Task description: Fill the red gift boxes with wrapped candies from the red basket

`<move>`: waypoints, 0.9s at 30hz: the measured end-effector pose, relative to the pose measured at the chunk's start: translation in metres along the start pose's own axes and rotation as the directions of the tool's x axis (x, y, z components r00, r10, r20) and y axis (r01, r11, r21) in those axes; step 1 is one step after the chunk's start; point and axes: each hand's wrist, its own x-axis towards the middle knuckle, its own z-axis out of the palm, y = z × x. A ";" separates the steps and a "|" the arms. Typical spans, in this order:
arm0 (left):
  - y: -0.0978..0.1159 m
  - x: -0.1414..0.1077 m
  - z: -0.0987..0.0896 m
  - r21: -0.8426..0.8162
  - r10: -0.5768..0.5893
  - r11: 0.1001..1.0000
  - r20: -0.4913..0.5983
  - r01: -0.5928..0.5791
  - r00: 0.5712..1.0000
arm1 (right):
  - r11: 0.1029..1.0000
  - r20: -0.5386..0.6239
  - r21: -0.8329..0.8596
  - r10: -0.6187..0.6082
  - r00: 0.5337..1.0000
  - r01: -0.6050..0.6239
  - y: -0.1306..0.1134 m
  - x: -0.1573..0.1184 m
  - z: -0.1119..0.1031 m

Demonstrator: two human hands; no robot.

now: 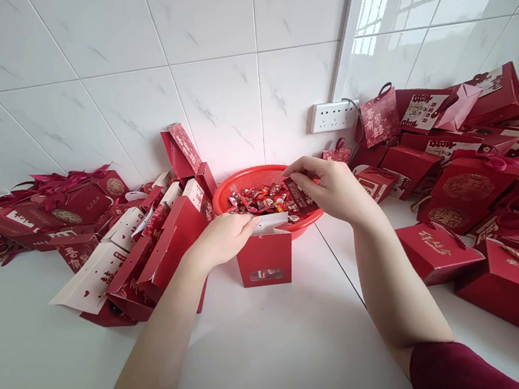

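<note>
A small red gift box (pixel 265 253) stands upright on the white counter, its white-lined top open. Wrapped sweets show through the clear window low on its front. My left hand (pixel 221 239) is closed on the box's upper left edge, thumb near the opening and the other fingers partly hidden. Between the thumb and fingers of my right hand (pixel 334 187) is a dark red wrapped packet (pixel 301 197) with pale lettering, held up behind and to the right of the box. Just behind stands a red plastic basket (pixel 234 182) containing many small wrapped sweets (pixel 260 200).
Red and white boxes (pixel 166 239) stand close on the left, beside ribboned red boxes (pixel 68 200). Many more red boxes (pixel 469 189) are piled on the right. A tiled wall (pixel 220 99) with a white power strip (pixel 332 116) rises behind the basket.
</note>
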 end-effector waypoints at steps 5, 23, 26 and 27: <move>0.000 -0.001 -0.002 -0.007 0.001 1.000 0.016 -0.001 1.000 | 0.973 0.129 0.231 -0.050 0.990 0.019 -0.008 -0.003 -0.001; 0.008 -0.009 -0.006 -0.067 -0.049 0.996 0.039 0.052 0.998 | 0.968 0.367 0.221 -0.194 0.910 0.118 -0.009 0.003 -0.002; 0.008 -0.008 -0.005 -0.044 -0.056 0.997 0.053 0.058 0.997 | 0.964 0.370 0.246 -0.189 0.910 0.100 -0.010 0.002 -0.002; 0.008 -0.008 -0.006 -0.038 -0.051 0.998 0.054 0.053 0.997 | 0.964 0.362 0.249 -0.184 0.914 0.096 -0.011 0.002 -0.001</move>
